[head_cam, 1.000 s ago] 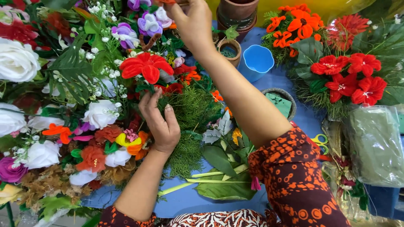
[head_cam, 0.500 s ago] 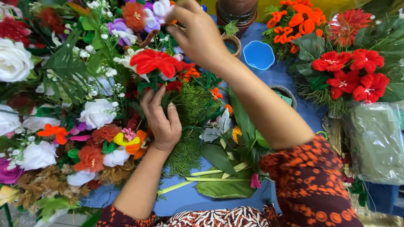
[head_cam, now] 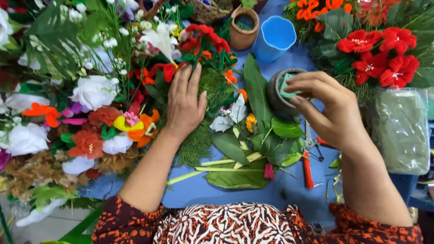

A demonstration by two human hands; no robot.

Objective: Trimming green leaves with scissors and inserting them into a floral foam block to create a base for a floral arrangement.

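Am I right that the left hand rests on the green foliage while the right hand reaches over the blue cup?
Not quite: in the head view the right hand is over the dark round pot, not the blue cup behind it. The left hand does rest on the green foliage.

Grey pot point(head_cam: 276, 97): leaves crowd its left, red flowers point(head_cam: 377, 56) its right. Blue cup point(head_cam: 276, 37) blocks behind. Bare blue tabletop point(head_cam: 253, 199) lies open in front.

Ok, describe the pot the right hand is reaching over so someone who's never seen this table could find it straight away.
Start at the blue table heaped with artificial flowers, then find the light blue plastic cup near the far edge. Just nearer than it, under the fingertips of the right hand, stands a small round dark grey pot holding a green block. The neighbouring clay pot is brown.
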